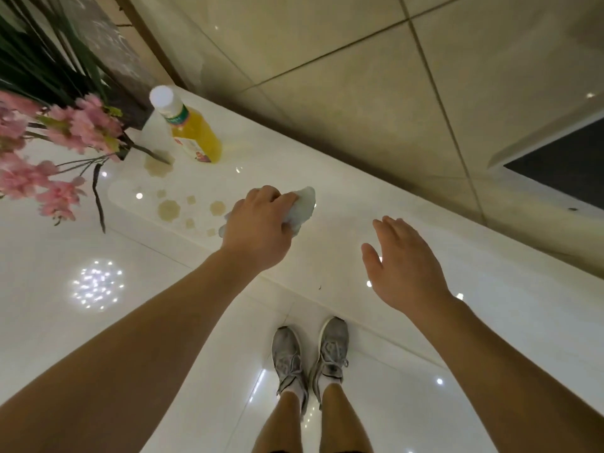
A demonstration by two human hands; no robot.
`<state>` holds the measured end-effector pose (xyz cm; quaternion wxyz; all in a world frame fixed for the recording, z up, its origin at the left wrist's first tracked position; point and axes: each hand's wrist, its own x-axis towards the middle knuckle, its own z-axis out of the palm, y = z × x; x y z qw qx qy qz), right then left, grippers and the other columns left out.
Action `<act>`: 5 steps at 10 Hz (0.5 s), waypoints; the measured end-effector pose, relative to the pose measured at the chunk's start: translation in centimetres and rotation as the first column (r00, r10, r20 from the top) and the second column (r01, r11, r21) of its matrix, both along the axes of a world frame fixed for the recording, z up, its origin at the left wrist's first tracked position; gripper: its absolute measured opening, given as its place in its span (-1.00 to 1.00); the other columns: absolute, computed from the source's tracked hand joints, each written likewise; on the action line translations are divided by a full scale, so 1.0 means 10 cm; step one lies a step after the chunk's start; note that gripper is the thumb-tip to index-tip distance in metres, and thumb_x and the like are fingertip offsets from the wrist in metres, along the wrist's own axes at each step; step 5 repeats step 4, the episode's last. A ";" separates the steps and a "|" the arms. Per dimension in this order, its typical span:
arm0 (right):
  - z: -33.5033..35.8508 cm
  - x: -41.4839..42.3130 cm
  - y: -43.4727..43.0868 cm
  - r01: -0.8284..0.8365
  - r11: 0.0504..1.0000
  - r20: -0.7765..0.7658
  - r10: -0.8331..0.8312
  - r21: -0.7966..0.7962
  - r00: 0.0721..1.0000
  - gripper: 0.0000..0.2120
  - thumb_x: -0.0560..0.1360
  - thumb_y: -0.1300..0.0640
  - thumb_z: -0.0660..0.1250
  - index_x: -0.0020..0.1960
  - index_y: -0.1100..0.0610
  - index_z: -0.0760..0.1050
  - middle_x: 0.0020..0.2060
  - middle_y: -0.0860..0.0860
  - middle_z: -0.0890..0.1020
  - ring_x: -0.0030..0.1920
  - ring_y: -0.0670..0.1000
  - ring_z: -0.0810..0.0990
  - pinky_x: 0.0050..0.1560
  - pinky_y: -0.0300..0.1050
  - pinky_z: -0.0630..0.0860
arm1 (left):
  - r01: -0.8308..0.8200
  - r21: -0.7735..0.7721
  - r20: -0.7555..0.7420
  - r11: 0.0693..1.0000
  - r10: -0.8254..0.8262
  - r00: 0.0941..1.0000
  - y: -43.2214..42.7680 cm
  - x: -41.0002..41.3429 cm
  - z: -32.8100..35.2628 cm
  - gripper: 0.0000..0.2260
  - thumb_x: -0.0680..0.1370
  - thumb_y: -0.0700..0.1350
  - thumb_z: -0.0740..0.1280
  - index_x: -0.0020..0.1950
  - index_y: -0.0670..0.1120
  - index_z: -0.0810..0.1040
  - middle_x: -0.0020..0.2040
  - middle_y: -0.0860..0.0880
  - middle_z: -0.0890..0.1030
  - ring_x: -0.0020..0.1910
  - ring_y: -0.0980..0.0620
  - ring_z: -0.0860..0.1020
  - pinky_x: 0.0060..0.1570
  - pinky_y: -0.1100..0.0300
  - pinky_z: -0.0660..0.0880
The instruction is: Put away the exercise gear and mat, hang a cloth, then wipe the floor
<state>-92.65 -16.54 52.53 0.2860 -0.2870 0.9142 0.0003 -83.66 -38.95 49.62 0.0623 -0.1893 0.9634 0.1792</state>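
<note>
My left hand (258, 223) is closed around a crumpled white cloth (304, 207), pressing it onto a glossy white ledge (425, 243) at the foot of the wall. Only the cloth's right end shows past my fingers. My right hand (402, 266) hovers open, palm down, fingers spread, above the same ledge to the right of the cloth, holding nothing. Yellowish stains (170, 210) mark the ledge just left of the cloth. The white tiled floor (65, 322) lies below, with my grey sneakers (310, 358) on it.
A bottle of orange drink (189, 132) with a white cap stands on the ledge at the back left. Pink artificial flowers (49, 152) with dark leaves fill the left edge. Beige wall tiles (359, 93) rise behind. A dark panel (562, 168) sits at the right.
</note>
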 end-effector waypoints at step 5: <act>-0.77 -0.20 -0.09 0.057 0.998 0.020 -0.057 -0.023 0.998 -0.43 0.64 -0.15 -0.01 0.57 0.08 0.11 0.55 0.04 0.17 0.56 0.07 0.11 0.53 -0.01 0.11 | 0.055 -0.066 -0.005 0.996 -0.055 0.998 0.01 -0.29 -0.79 -0.51 0.52 -0.08 0.35 0.45 0.03 0.38 0.38 -0.12 0.42 0.38 -0.18 0.35 0.39 -0.11 0.32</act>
